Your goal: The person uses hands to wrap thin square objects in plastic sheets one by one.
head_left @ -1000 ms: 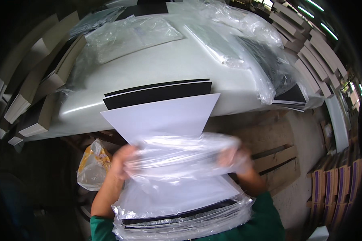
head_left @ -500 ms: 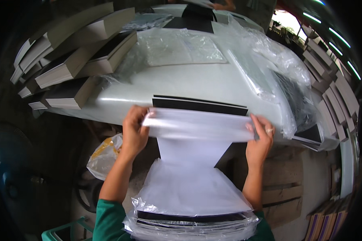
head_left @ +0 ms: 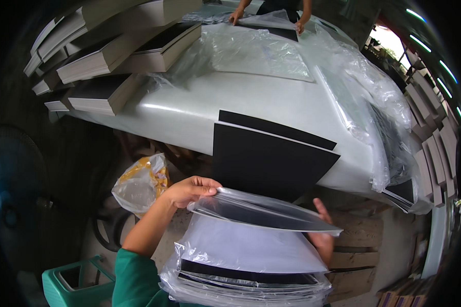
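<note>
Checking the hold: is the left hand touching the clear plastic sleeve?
Touching: the head view shows the left hand pinching the clear plastic sleeve at its left corner.

Glossy clear plastic sleeve (head_left: 269, 212), smooth matt black sheets (head_left: 269, 162), dim pallet (head_left: 357, 234) probably wooden.

On the counter (head_left: 184, 105), board stacks (head_left: 96, 96) sit left, plastic film (head_left: 370, 77) right; before it are bagged sheets (head_left: 256, 245), a plastic bag (head_left: 137, 193) and stool (head_left: 55, 287).

text: none readable | labels, brands: none legible | numbers, signs: none
</note>
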`<control>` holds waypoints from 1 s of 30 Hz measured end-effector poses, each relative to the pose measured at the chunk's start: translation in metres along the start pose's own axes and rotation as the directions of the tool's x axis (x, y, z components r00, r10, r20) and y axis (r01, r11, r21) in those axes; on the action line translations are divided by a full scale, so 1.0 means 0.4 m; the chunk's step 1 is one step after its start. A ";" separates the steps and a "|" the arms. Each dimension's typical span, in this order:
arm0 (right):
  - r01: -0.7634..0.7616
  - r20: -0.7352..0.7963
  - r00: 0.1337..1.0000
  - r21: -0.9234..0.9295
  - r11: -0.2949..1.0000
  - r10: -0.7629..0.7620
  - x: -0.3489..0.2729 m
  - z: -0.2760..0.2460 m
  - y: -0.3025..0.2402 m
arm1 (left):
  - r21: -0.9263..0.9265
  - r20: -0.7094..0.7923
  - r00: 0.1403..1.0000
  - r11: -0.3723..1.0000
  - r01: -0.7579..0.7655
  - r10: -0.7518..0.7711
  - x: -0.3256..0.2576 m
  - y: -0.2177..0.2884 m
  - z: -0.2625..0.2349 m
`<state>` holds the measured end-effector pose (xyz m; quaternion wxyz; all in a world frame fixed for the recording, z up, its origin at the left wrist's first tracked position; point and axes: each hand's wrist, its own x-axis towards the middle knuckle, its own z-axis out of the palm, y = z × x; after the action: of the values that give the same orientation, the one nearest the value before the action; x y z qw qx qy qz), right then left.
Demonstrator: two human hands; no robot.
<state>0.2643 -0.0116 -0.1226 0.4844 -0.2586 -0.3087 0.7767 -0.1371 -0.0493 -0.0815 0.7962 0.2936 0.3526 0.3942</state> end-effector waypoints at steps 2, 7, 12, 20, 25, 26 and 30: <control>-0.188 0.010 0.982 0.116 0.975 0.188 0.057 -0.175 0.128 | -0.108 -0.088 0.996 0.994 0.015 -0.025 0.059 -0.111 -0.129; -0.315 -0.237 0.927 -0.068 0.947 0.291 0.154 -0.292 0.324 | -0.209 -0.187 0.978 0.976 0.055 -0.095 0.153 -0.330 -0.311; -0.289 -0.419 0.905 -0.480 0.829 0.073 0.187 -0.290 0.395 | -0.074 -0.172 0.982 0.995 0.068 -0.080 0.231 -0.415 -0.432; 0.011 -0.286 0.694 -0.913 0.407 -0.661 0.172 -0.331 0.307 | 0.809 -0.471 0.780 0.555 0.195 0.412 0.075 0.025 -0.126; 0.430 -0.106 0.484 -0.836 0.342 -0.869 0.167 -0.085 0.084 | 0.915 0.163 0.218 -0.230 0.331 0.962 -0.056 0.390 0.045; 0.471 -0.035 0.461 -0.837 0.278 -0.887 0.167 -0.027 0.053 | 0.837 0.113 0.293 -0.250 0.487 0.949 -0.046 0.429 0.009; 0.631 0.275 0.397 -0.775 0.043 -0.875 0.135 0.131 -0.024 | 0.749 0.123 0.300 -0.287 0.597 0.946 -0.043 0.432 -0.007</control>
<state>0.2117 0.0288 -0.0857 0.6840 -0.3409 -0.6335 0.1208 -0.2197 0.0262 0.0515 -0.2761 0.5827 0.7266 0.2372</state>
